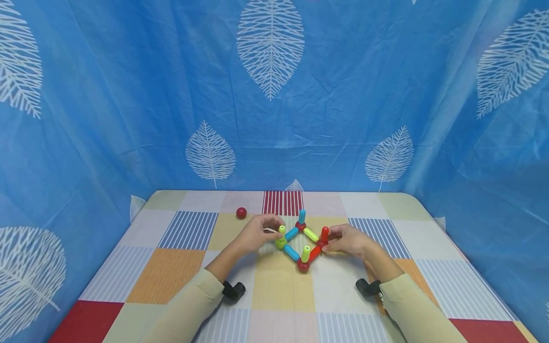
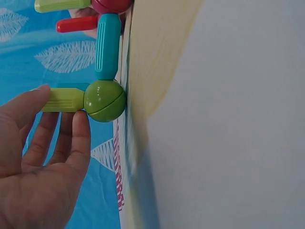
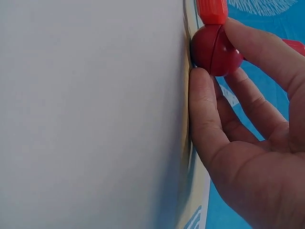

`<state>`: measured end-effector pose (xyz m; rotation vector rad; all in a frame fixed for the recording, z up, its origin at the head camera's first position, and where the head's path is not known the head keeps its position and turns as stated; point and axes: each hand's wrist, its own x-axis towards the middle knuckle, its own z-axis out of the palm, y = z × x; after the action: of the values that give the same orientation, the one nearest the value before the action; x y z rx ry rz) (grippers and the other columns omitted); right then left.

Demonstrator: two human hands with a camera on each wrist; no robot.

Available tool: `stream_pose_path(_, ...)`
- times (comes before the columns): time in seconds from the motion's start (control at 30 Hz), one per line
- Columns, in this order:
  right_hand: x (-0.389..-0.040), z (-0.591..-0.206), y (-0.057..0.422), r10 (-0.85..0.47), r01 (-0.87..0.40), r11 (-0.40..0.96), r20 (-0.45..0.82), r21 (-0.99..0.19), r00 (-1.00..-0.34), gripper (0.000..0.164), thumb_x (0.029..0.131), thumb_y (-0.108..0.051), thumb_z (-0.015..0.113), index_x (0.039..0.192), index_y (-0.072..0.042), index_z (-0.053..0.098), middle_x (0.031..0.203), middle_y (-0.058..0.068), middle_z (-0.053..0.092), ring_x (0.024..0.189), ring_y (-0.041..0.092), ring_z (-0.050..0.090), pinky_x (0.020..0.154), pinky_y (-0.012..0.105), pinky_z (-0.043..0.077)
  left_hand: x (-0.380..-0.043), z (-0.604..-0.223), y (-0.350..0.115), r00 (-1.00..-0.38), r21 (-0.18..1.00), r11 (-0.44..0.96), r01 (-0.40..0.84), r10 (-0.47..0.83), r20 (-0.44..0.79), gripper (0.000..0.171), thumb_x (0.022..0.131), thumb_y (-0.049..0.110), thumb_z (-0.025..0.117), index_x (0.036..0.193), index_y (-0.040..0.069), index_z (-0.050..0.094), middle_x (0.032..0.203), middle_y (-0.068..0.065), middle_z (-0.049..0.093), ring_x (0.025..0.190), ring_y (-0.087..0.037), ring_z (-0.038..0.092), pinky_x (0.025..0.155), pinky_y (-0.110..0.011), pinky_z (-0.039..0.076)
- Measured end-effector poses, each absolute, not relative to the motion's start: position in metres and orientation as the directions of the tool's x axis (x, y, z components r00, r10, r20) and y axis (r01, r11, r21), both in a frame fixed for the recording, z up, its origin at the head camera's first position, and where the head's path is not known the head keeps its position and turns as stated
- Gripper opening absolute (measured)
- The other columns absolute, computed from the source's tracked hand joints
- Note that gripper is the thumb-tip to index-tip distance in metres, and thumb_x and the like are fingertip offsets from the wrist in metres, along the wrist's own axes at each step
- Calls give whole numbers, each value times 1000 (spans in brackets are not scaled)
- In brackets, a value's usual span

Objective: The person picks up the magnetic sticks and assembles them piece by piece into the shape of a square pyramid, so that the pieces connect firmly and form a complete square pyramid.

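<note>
A square frame of coloured rods and balls, like a magnetic building set, lies on the table with a short rod upright on each corner ball. My left hand (image 1: 259,232) is at the left corner, pinching the upright lime rod (image 2: 64,100) just above the green ball (image 2: 105,100). At the right corner, my right hand (image 1: 349,239) grips the red ball (image 3: 214,50) between thumb and fingers, beside the upright red rod (image 1: 324,234). The near corner is a red ball (image 1: 303,265) under a lime rod (image 1: 306,253); the far one carries a blue rod (image 1: 302,216).
A loose red ball (image 1: 241,213) lies beyond my left hand. The table (image 1: 283,295) has a patchwork cloth, and blue leaf-print curtain (image 1: 274,124) encloses its back and sides. Each wrist wears a black camera mount (image 1: 233,291).
</note>
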<state>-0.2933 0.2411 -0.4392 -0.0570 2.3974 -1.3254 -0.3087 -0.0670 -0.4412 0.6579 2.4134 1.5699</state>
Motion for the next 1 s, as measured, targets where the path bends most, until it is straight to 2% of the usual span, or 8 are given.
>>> stream_pose_path(0.23, -291, -439, 238, -240, 109, 544, -278, -832, -930, 34, 79, -6, 86, 111, -2, 73, 104, 11, 72, 91, 21, 63, 81, 28, 57, -309, -445, -69, -861, 850, 439, 293, 508, 35, 30, 90, 9, 78, 119, 8, 71, 115, -7, 73, 112, -24, 70, 100, -39, 57)
stream_pose_path(0.43, -294, -438, 235, -260, -2, 602, -193, -799, -946, 25, 81, -7, 84, 104, -2, 75, 100, 9, 74, 90, 19, 63, 81, 28, 54, -308, -448, -70, -829, 808, 501, 311, 559, -28, 22, 86, 4, 81, 107, 5, 73, 105, -9, 74, 99, -22, 73, 91, -36, 60)
stream_pose_path(0.53, -299, -438, 233, -279, -58, 599, -140, -799, -950, 26, 82, -8, 83, 105, 1, 74, 101, 12, 76, 92, 19, 66, 83, 30, 55, -307, -448, -71, -818, 791, 520, 322, 573, -44, 21, 83, 5, 83, 102, 5, 74, 100, -8, 74, 92, -17, 72, 87, -34, 60)
stream_pose_path(0.67, -301, -435, 231, -250, -67, 626, -118, -777, -961, 27, 83, -10, 83, 105, 1, 73, 101, 12, 76, 92, 20, 68, 81, 31, 57, -305, -447, -73, -816, 779, 535, 326, 575, -54, 22, 83, 8, 84, 102, 7, 75, 100, -5, 73, 90, -14, 70, 85, -34, 59)
stream_pose_path(0.77, -291, -425, 228, -201, -13, 681, -170, -732, -965, 18, 80, -5, 82, 95, -2, 73, 89, 8, 73, 81, 18, 65, 70, 29, 56, -304, -446, -74, -817, 780, 537, 320, 574, -60, 22, 83, 10, 84, 103, 9, 75, 101, -4, 73, 92, -14, 69, 86, -34, 59)
stream_pose_path(0.83, -280, -417, 223, -226, 35, 677, -252, -736, -941, 16, 78, -1, 81, 91, -2, 71, 82, 7, 71, 73, 17, 64, 66, 30, 56, -303, -446, -74, -814, 784, 536, 314, 576, -67, 22, 84, 11, 84, 104, 10, 75, 102, -3, 73, 93, -14, 70, 88, -33, 59)
stream_pose_path(0.93, -264, -407, 209, -300, 63, 669, -347, -741, -889, 23, 75, -3, 85, 88, -1, 66, 75, 7, 69, 67, 17, 64, 62, 30, 56, -302, -446, -76, -813, 782, 538, 313, 577, -72, 21, 85, 11, 83, 104, 11, 74, 102, -3, 73, 94, -15, 70, 88, -34, 59)
stream_pose_path(1.0, -256, -406, 197, -309, 50, 682, -349, -730, -885, 31, 73, -11, 90, 87, -3, 63, 73, 5, 68, 65, 15, 63, 61, 29, 54, -302, -445, -77, -820, 777, 546, 314, 569, -69, 20, 85, 10, 83, 103, 10, 74, 101, -4, 72, 94, -15, 70, 87, -35, 59)
